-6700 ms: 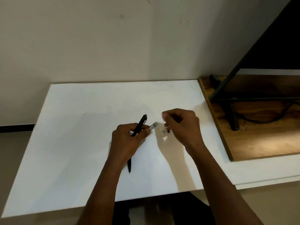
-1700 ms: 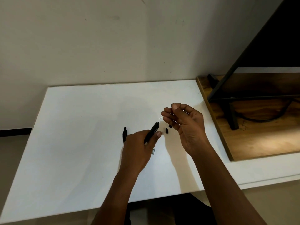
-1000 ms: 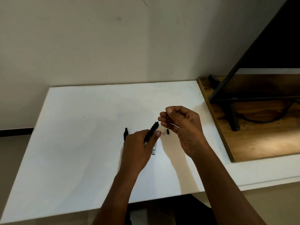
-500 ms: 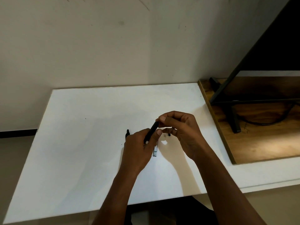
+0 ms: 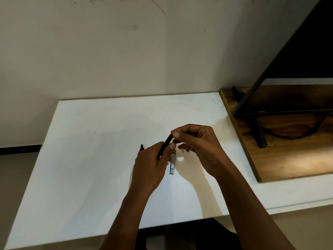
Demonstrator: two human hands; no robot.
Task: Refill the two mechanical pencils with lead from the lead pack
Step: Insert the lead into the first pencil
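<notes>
The left hand point(image 5: 149, 170) grips a black mechanical pencil point(image 5: 164, 147) tilted up to the right, while the right hand point(image 5: 200, 147) has thumb and fingertips pinched at its upper end; any lead between them is too thin to make out. Just beneath the hands the clear lead pack point(image 5: 172, 164) lies flat on the white counter point(image 5: 90, 159), with a small black cap point(image 5: 187, 150) beside it. The second pencil point(image 5: 141, 147) lies mostly hidden behind the left hand.
</notes>
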